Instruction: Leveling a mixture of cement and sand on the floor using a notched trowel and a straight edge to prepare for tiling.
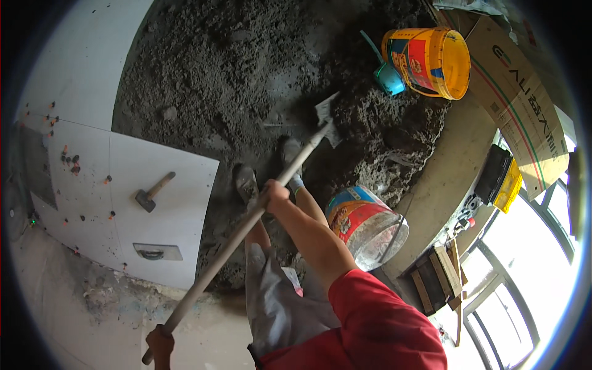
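I grip a long shovel handle (228, 243) with both hands: my left hand (159, 342) is near its lower end, my right hand (277, 194) farther along it, above my knees. The metal blade (328, 132) rests in dark, lumpy mortar mix (203, 74) just beyond my shoes. A white bucket with red and blue print (348, 216) stands to the right of my right forearm. A yellow bucket (453, 61) and a turquoise long-handled dipper (388, 80) lie at the mix's upper right.
Large white tiles with levelling clips (74, 197) cover the left side; a rubber mallet (147, 200) and a trowel (157, 251) lie on them. At the right are flattened cardboard (524, 117), black-and-yellow cases (505, 185), wooden pieces (447, 271) and bright windows (524, 265).
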